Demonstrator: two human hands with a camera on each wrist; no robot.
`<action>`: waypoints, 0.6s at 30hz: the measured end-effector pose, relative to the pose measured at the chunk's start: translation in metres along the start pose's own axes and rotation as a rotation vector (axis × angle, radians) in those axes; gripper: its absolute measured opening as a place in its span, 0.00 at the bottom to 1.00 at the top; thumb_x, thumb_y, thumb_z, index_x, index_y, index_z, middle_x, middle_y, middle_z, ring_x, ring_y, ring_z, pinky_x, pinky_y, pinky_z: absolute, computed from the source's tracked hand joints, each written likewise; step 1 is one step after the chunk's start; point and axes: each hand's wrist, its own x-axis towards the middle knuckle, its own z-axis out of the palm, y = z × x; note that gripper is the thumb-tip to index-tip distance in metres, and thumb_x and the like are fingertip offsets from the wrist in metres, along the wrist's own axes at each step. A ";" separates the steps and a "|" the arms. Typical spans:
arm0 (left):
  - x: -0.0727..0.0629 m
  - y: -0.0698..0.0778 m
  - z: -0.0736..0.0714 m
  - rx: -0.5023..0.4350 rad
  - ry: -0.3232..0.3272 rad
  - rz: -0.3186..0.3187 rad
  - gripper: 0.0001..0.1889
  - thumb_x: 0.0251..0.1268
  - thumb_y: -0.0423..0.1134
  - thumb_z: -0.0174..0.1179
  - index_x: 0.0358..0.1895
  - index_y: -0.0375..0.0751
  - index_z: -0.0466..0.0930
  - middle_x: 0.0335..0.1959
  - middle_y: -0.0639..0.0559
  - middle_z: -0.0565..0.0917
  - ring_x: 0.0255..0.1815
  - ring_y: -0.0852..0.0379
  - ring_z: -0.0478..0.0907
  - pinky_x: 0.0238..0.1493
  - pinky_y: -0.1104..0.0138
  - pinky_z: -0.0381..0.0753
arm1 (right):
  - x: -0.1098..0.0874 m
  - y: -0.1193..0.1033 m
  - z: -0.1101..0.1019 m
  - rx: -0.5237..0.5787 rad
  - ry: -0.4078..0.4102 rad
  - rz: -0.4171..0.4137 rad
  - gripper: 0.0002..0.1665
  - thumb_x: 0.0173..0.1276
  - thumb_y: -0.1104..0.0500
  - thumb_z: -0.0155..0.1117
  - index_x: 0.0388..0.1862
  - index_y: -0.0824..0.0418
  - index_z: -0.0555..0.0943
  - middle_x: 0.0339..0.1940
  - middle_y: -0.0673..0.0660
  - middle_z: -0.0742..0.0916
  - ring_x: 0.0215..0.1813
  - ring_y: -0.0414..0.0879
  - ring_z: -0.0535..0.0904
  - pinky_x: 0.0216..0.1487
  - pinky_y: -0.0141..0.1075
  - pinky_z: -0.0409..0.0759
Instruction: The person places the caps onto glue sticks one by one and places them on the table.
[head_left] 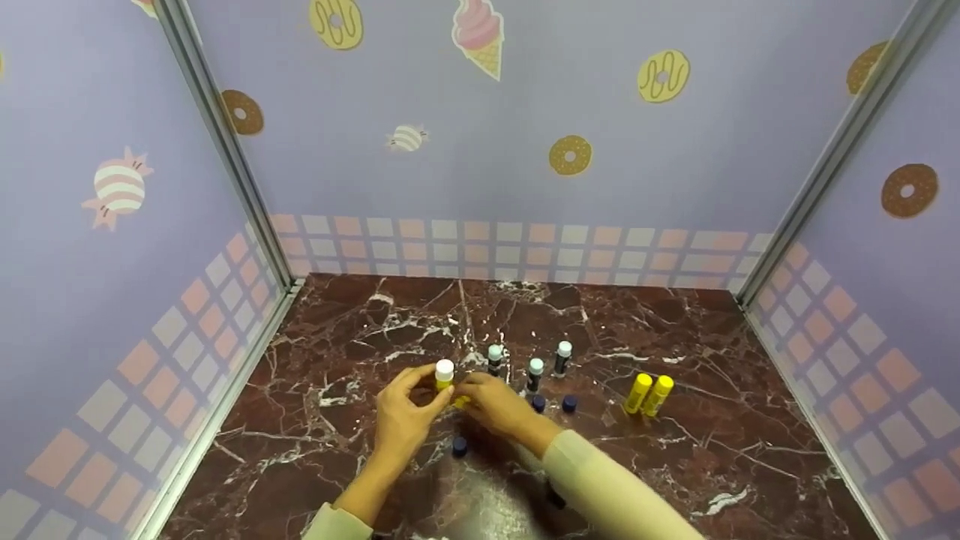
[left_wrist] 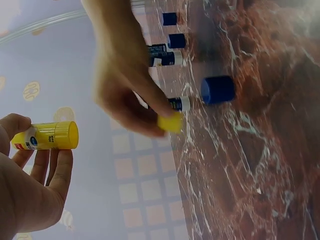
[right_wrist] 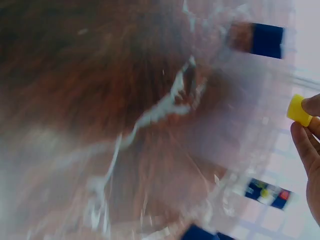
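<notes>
My left hand (head_left: 401, 416) holds a yellow glue stick (left_wrist: 47, 136) upright between thumb and fingers. Its white top shows uncapped in the head view. Close beside it, my right hand (head_left: 499, 409) pinches a small yellow cap (right_wrist: 298, 110) between thumb and fingertips, apart from the stick. Just beyond the hands stand dark blue glue sticks with pale uncapped tops: one (head_left: 494, 360) behind the right hand, another (head_left: 535, 375) to its right, and a third (head_left: 562, 358) farther back. A dark blue cap (head_left: 459, 447) sits on the table below the hands.
Two more dark blue caps (head_left: 570, 403) lie by the right forearm. To the right, two yellow glue sticks (head_left: 660, 396) stand side by side, caps on. The marbled red-brown table (head_left: 360, 322) is enclosed by patterned panels (head_left: 510, 187) at back and sides.
</notes>
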 end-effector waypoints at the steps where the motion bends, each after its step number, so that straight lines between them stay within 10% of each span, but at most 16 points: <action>1: 0.000 -0.001 -0.001 0.005 -0.002 -0.001 0.18 0.54 0.34 0.76 0.50 0.38 0.87 0.39 0.51 0.88 0.39 0.53 0.87 0.42 0.63 0.89 | -0.005 -0.001 -0.009 0.019 -0.003 0.019 0.14 0.65 0.66 0.69 0.50 0.60 0.86 0.49 0.55 0.87 0.51 0.48 0.83 0.57 0.39 0.84; 8: -0.003 -0.005 -0.007 0.039 -0.013 0.012 0.18 0.55 0.34 0.76 0.51 0.37 0.87 0.41 0.48 0.89 0.39 0.51 0.87 0.43 0.62 0.89 | -0.032 -0.008 -0.079 0.138 0.186 0.188 0.18 0.63 0.66 0.72 0.52 0.56 0.86 0.53 0.51 0.87 0.54 0.46 0.83 0.59 0.37 0.83; 18: -0.001 -0.010 -0.010 -0.010 -0.042 0.059 0.19 0.57 0.33 0.75 0.52 0.37 0.86 0.43 0.49 0.87 0.42 0.50 0.87 0.46 0.59 0.89 | -0.073 -0.026 -0.158 0.243 0.610 0.093 0.19 0.56 0.73 0.76 0.47 0.62 0.87 0.47 0.55 0.89 0.47 0.47 0.86 0.53 0.30 0.84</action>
